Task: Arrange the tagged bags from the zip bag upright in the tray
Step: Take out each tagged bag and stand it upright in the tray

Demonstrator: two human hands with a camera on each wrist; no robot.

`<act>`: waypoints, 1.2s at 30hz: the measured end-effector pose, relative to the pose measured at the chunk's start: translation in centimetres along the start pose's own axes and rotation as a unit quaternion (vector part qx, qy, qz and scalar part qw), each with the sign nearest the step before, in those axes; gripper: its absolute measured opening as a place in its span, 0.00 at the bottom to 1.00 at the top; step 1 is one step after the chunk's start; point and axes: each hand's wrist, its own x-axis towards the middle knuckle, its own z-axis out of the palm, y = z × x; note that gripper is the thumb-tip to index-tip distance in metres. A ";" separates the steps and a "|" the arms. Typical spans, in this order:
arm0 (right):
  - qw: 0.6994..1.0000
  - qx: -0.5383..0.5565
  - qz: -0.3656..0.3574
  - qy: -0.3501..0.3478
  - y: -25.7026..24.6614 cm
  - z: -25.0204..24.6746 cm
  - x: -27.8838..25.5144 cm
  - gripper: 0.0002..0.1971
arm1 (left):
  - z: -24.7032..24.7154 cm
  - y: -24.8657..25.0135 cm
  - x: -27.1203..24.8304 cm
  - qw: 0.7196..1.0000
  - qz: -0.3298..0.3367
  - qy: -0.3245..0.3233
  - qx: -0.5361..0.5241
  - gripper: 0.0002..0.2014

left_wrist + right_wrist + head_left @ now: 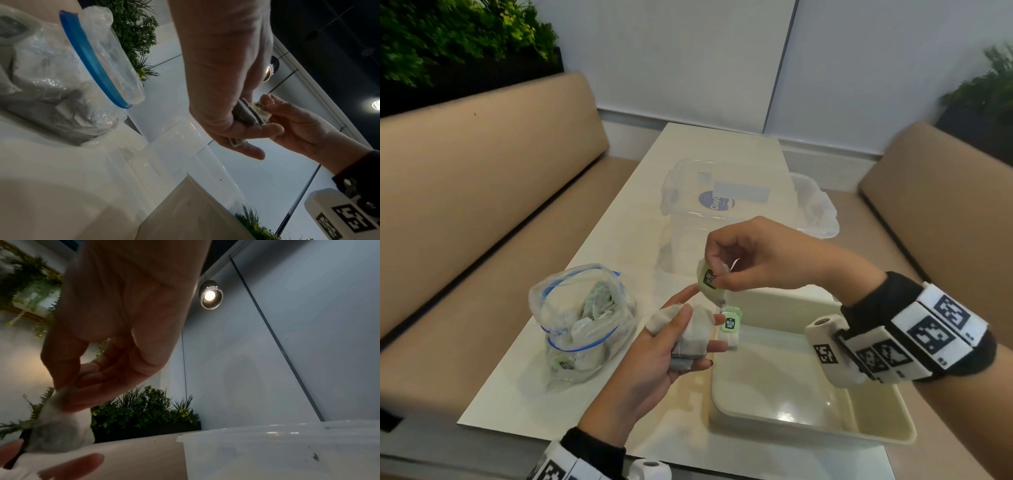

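Observation:
My left hand (654,356) lies palm up between the zip bag and the tray, its thumb holding a small bunch of white tea bags (693,334) against the fingers. Just above it, my right hand (756,253) pinches one tea bag with a green tag (709,278). A second green tag (730,322) hangs below, over a white bag (730,341) at the far left corner of the cream tray (876,407); whether that bag stands in the tray I cannot tell. The open zip bag (582,325) holds several more. In the wrist views, the left hand (222,81) and the right hand (123,321) pinching the tea bag (61,426).
A clear plastic container (739,205) with its lid stands further back on the white table (626,212), behind both hands. Tan benches run along both sides. Plants stand behind the benches. The table's near edge is just below my left wrist.

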 end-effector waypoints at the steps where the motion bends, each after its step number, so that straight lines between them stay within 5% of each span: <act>1: 1.000 0.000 0.009 -0.008 0.1 0.0 0.0 0.12 | 0.1 0.0 0.0 1.000 0.002 -0.005 -0.003 0.19; 12: 0.988 -0.149 0.028 0.033 2.6 0.0 -0.3 0.10 | -1.5 -0.5 0.5 0.996 0.025 0.052 0.073 0.12; 22: 0.927 -0.188 0.185 -0.266 7.6 4.2 -0.7 0.17 | -3.8 0.3 0.6 0.991 0.038 0.115 0.050 0.11; 36: 0.903 -0.247 0.249 -0.249 10.2 6.4 0.7 0.28 | -3.8 0.2 0.7 0.992 0.034 0.115 0.043 0.14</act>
